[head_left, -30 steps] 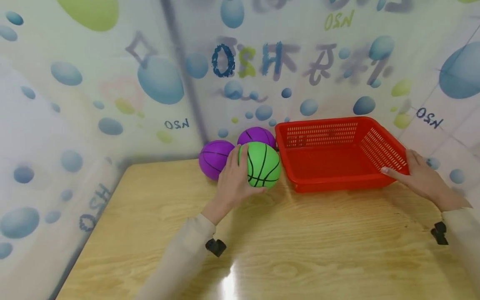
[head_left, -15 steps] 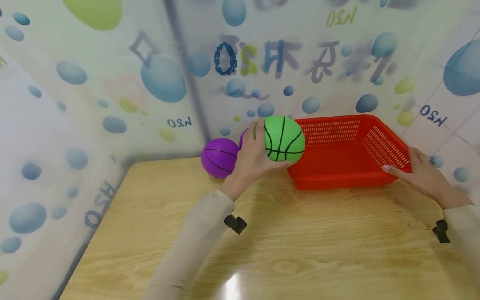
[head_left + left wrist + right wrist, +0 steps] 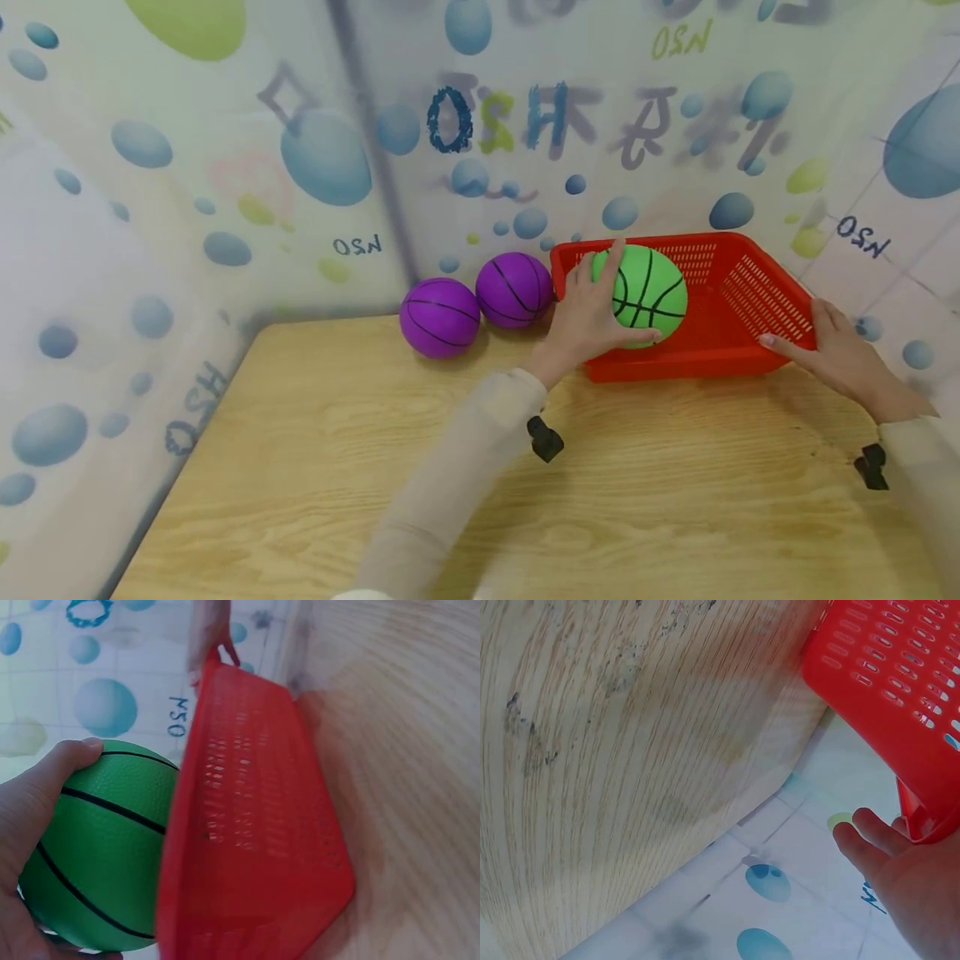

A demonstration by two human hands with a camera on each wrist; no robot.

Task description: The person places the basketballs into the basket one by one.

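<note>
My left hand (image 3: 588, 321) grips a small green basketball (image 3: 651, 296) with black lines, thumb in front and fingers behind. The ball is held over the left part of a red plastic basket (image 3: 690, 365) with slotted walls. In the left wrist view the ball (image 3: 105, 832) shows above the basket's rim (image 3: 174, 855). My right hand (image 3: 855, 358) holds the basket's right end, its thumb over the rim. In the right wrist view the fingers of that hand (image 3: 922, 877) lie outside the rim. Part of the basket's inside is hidden behind the ball.
Two purple basketballs, one on the left (image 3: 439, 317) and one nearer the basket (image 3: 515, 290), rest on the wooden table (image 3: 337, 417) left of the basket. A patterned curtain-like wall (image 3: 247, 167) stands behind the table and along its sides.
My left hand has lifted the green ball from beside the purple balls and carried it right, over the basket. Both purple balls now show fully. The right hand stays at the basket's rim.
</note>
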